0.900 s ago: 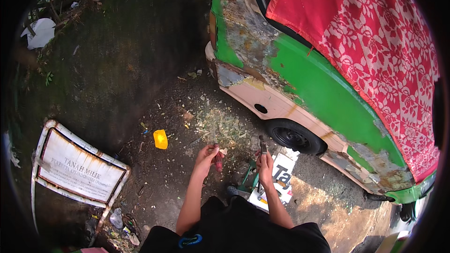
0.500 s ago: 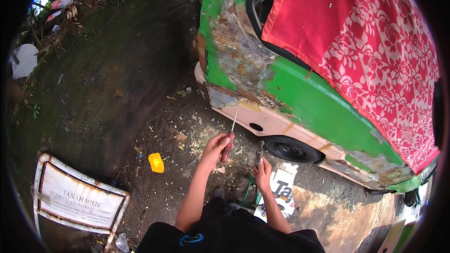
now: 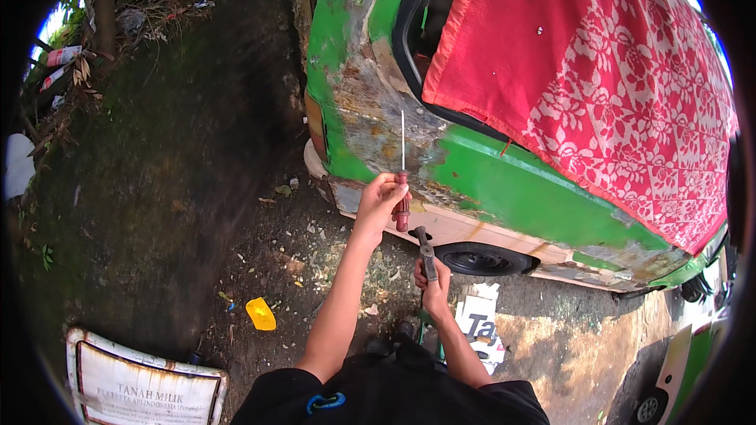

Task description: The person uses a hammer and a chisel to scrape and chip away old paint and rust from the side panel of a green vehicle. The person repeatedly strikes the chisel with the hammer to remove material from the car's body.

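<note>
The left hand (image 3: 380, 198) is raised and wrapped around the dark red handle of a long, thin-shafted screwdriver (image 3: 402, 181), whose slim metal shaft points straight up in front of the rusted, paint-stripped patch (image 3: 378, 122) on the side of the green vehicle body (image 3: 504, 189). The right hand (image 3: 431, 282) sits lower, closed around the handles of a pair of dark metal pliers (image 3: 425, 250) whose nose points up toward the screwdriver handle; whether the plier nose is open or shut is too small to tell. Both tools are in hand and near each other but apart, and neither touches the car. Judged from this, the step in hand is bringing the tools up to the corroded lower panel above the black rubber tyre (image 3: 476, 260). The next move would call for tipping the screwdriver's tip toward the panel and steadying it. A red patterned cloth (image 3: 614, 79) hangs over the window opening, a yellow plastic scrap (image 3: 261, 314) lies on the dirt, and a white framed signboard (image 3: 142, 386) leans at the lower left.
</note>
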`<action>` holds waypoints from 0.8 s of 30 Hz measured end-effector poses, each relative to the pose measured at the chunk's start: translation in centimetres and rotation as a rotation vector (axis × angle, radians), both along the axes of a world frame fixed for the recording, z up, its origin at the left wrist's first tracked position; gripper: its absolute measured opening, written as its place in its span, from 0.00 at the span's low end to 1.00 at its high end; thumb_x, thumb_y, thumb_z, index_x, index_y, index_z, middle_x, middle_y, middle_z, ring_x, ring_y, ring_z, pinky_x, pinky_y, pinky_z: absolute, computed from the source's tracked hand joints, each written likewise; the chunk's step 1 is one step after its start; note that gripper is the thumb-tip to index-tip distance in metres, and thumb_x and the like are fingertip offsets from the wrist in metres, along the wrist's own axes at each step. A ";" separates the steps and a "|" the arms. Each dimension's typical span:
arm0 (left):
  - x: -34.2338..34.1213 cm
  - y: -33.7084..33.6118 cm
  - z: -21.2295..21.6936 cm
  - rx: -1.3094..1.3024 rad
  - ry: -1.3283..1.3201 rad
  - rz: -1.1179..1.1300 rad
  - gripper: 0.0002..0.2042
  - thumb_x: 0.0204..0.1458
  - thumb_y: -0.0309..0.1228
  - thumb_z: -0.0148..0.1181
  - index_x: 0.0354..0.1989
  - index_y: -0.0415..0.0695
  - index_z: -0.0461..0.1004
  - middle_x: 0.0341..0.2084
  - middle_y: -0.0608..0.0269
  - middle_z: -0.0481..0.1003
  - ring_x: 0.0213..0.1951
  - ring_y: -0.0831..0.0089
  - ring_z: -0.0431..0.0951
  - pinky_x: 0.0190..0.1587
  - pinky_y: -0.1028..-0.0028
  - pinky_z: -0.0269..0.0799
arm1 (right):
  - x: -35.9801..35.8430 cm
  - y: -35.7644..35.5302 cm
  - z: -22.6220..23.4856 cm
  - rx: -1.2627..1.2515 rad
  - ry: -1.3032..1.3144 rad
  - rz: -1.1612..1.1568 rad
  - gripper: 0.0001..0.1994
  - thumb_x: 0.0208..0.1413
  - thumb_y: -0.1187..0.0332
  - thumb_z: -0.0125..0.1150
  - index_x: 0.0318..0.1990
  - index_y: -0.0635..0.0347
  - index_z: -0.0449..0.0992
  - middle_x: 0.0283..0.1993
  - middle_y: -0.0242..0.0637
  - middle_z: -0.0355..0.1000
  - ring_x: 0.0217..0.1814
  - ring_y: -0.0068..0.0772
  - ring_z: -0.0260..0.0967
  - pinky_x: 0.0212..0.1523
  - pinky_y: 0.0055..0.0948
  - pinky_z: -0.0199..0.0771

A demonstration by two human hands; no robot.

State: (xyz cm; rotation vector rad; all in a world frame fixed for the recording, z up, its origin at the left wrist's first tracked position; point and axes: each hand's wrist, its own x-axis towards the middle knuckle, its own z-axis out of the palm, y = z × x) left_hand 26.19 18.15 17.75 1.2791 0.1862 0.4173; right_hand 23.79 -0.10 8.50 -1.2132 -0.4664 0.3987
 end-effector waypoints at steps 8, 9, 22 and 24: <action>3.6 0.8 0.7 -0.046 -0.036 0.027 0.08 0.56 0.30 0.57 0.41 0.40 0.69 0.28 0.66 0.75 0.31 0.82 0.74 0.32 0.79 0.69 | 4.0 1.7 0.3 0.123 -0.035 0.037 0.17 0.59 0.57 0.45 0.27 0.62 0.66 0.18 0.22 0.53 0.18 0.12 0.45 0.18 0.19 0.40; 4.0 0.8 0.8 -0.052 -0.039 0.023 0.09 0.56 0.30 0.57 0.41 0.40 0.69 0.28 0.66 0.75 0.32 0.81 0.74 0.33 0.79 0.70 | 4.4 1.9 0.3 0.130 -0.028 0.031 0.17 0.59 0.57 0.45 0.27 0.62 0.66 0.17 0.22 0.53 0.18 0.12 0.44 0.18 0.19 0.41; 6.8 -0.3 -0.2 -0.247 -0.115 -0.022 0.11 0.58 0.35 0.53 0.43 0.40 0.72 0.29 0.66 0.74 0.34 0.78 0.74 0.36 0.76 0.70 | 8.4 0.2 0.3 0.142 -0.367 -0.027 0.23 0.57 0.51 0.49 0.24 0.65 0.66 0.15 0.26 0.56 0.14 0.15 0.49 0.16 0.18 0.43; 7.2 -0.5 0.0 -0.285 -0.113 -0.027 0.12 0.58 0.35 0.53 0.42 0.39 0.72 0.30 0.65 0.74 0.34 0.77 0.74 0.37 0.76 0.70 | 9.9 0.2 -1.8 0.095 -0.584 -0.091 0.19 0.57 0.55 0.46 0.24 0.64 0.67 0.14 0.29 0.59 0.12 0.21 0.52 0.15 0.22 0.46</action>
